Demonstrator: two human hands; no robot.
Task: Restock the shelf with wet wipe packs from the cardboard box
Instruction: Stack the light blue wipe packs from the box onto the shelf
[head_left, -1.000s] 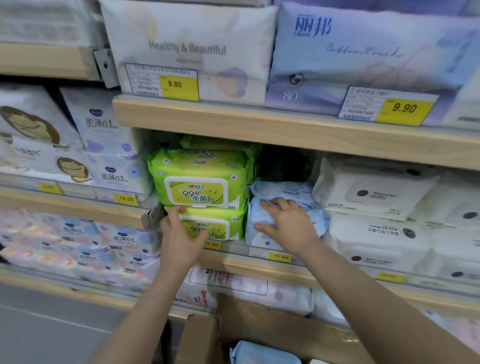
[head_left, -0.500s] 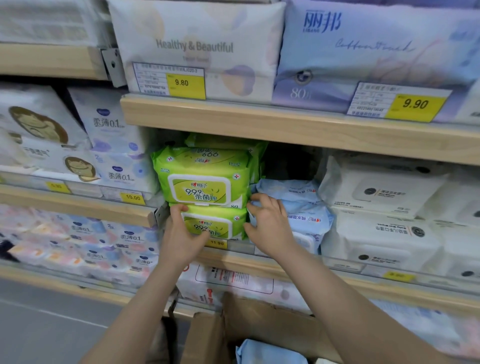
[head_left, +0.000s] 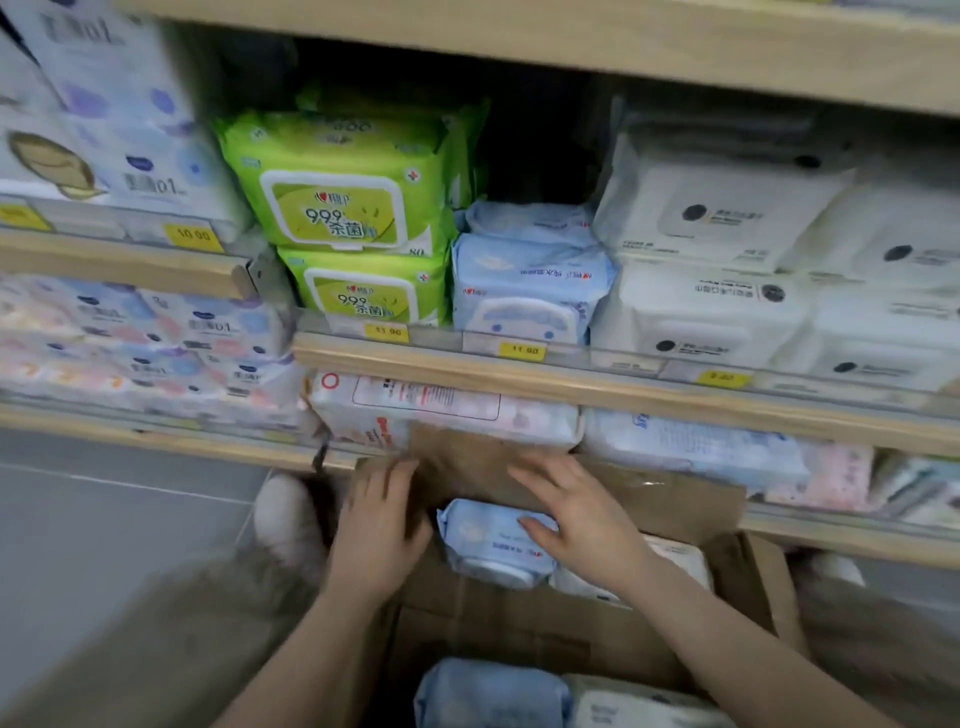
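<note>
An open cardboard box (head_left: 675, 512) stands on the floor below the shelves. A light blue wet wipe pack (head_left: 483, 545) lies inside it at the far end. My right hand (head_left: 576, 514) hovers over that pack with its fingers spread and the thumb touching the pack's top. The straight fingers of my left hand (head_left: 374, 525) lie against the box's left flap. Both hands hold nothing. On the middle shelf (head_left: 519, 371), two matching blue packs (head_left: 524, 280) are stacked between green packs (head_left: 343, 192) and white packs (head_left: 717, 218).
Another blue pack (head_left: 488, 696) and a white pack (head_left: 639, 706) lie in the box's near end. Pink-and-white packs (head_left: 441, 410) fill the shelf just behind the box. A white shoe (head_left: 288, 519) stands left of the box on the grey floor (head_left: 104, 519).
Both hands have left the packs on the middle shelf and dropped down to the cardboard box. The view has tilted downward with them.
</note>
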